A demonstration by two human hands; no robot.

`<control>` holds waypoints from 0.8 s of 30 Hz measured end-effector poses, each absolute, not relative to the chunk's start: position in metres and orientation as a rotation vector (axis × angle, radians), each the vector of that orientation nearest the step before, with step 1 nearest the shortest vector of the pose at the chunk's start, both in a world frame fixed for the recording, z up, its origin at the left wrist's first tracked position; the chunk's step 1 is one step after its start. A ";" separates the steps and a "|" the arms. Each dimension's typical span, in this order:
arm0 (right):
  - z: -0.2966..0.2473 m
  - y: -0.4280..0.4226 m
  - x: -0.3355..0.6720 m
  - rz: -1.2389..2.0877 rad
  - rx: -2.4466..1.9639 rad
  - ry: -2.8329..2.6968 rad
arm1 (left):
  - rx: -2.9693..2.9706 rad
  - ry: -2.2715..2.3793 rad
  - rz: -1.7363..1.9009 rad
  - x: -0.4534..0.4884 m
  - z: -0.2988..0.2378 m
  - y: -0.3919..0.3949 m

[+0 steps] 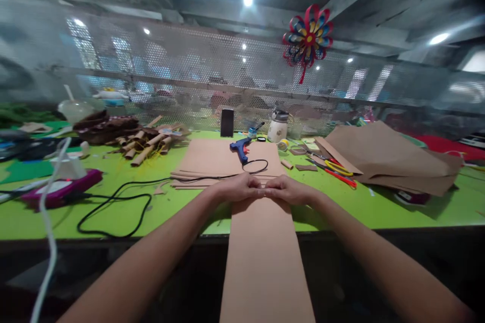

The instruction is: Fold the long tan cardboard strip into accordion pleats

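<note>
A long strip of brown kraft paper (265,262) runs from the table's front edge down toward me. At its far end my left hand (242,187) and my right hand (286,189) meet, thumbs and fingertips pinching the paper's edge. Both hands are closed on it, with their fingertips almost touching. Just beyond them lies a stack of brown paper sheets (204,156). On that stack rests a blue glue gun (240,150) with an orange-red trigger, its black cord (129,182) trailing left.
Rolled paper tubes (146,146) lie at left, near a purple power strip (64,186). Scissors with yellow handles (337,166) and a red-handled tool (343,178) lie right of the stack, beside large brown sheets (390,156). A phone (227,122) and a white jar (278,127) stand behind.
</note>
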State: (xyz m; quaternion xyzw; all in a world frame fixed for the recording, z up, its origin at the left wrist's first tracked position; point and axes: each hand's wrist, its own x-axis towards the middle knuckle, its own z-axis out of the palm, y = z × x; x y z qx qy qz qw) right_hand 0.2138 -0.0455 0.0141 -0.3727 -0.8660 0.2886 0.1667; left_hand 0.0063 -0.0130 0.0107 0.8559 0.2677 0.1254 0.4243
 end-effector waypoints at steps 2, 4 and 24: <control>0.008 -0.044 0.214 0.848 -1.025 -2.419 | 2.142 0.669 0.322 0.007 0.010 -0.012; 0.004 -0.043 0.216 0.861 -1.007 -2.390 | 2.142 0.663 0.334 0.008 0.010 -0.013; 0.006 -0.045 0.236 1.170 -1.058 -2.140 | 2.153 0.739 0.358 0.002 0.012 -0.013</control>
